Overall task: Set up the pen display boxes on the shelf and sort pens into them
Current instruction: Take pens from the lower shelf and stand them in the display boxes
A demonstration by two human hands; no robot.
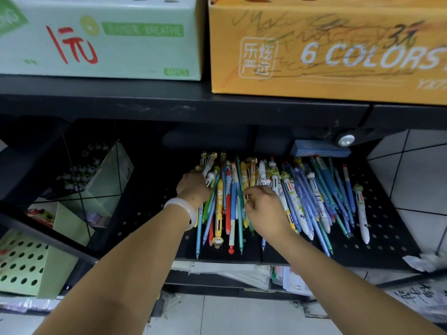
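Observation:
A loose pile of pens [297, 199] in blue, green, yellow, red and white lies on the black perforated lower shelf [387, 228]. My left hand [193, 187], with a white bangle on its wrist, reaches into the pile's left side, fingers curled around several pens there. My right hand [263, 206] is in the middle of the pile, its curled fingers pinching pens. A pale green display box [101, 42] and an orange "6 COLORS" display box [326, 52] stand side by side on the upper shelf, both with holes in their tops.
At the left, a green box with round holes [24, 264] and other green boxes [104, 180] sit in neighbouring shelf bays. A blue flat box [319, 148] lies behind the pens. Tiled wall at right, tiled floor [242, 315] below. Papers hang under the shelf.

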